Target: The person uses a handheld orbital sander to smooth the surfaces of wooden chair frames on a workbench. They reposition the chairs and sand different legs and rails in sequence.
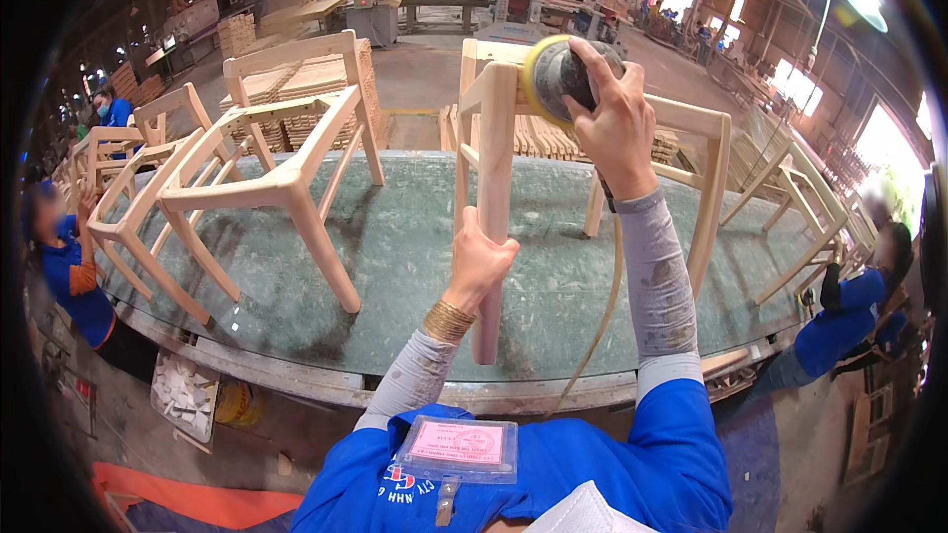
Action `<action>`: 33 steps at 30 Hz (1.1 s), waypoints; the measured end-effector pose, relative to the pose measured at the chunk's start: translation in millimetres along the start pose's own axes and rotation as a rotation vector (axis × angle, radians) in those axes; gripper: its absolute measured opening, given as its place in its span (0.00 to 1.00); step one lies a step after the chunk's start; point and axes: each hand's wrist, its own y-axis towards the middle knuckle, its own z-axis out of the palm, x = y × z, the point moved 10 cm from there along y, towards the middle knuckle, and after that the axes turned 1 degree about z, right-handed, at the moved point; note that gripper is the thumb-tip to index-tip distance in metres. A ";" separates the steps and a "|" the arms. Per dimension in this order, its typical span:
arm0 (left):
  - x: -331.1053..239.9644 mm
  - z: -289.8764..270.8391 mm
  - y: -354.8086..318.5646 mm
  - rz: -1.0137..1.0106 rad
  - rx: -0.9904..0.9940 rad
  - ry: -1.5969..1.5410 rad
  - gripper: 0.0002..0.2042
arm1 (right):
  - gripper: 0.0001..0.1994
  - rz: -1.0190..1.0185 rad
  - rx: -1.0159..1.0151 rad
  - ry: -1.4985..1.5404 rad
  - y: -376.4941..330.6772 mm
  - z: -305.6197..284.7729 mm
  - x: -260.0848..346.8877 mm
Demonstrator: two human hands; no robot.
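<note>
The left hand is closed around a leg of the bare wooden chair frame lying on the worktop. Beyond, the right hand clasps a round sander against the frame's top; sanding looks midway. Other frames wait farther back.

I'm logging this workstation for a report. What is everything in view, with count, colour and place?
Chair frame: one, pale wood, tilted on the table, leg gripped.
Orbital sander: one, grey with yellow pad, on the frame's top.
Other chair frames: several, pale wood, left and right.
Table: one, greenish, dusty.
Co-workers: two in blue, at the table's ends.
Badge: one, pink, chest.
Left hand: grips the leg.
Right hand: holds the sander.
</note>
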 end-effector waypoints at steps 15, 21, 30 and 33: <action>-8.7 -2.9 10.9 0.006 0.001 -0.019 0.18 | 0.33 0.071 0.059 -0.022 -2.0 8.9 0.4; -7.5 -6.0 18.2 0.015 -0.003 -0.036 0.18 | 0.34 -0.055 0.058 -0.022 -39.3 12.7 9.3; 8.8 5.9 44.8 0.106 0.006 -0.215 0.24 | 0.38 -0.012 -0.176 -0.065 -47.0 10.4 -8.0; 9.6 11.9 49.8 0.092 0.031 -0.243 0.24 | 0.38 -0.049 -0.174 -0.142 -36.4 28.0 -9.8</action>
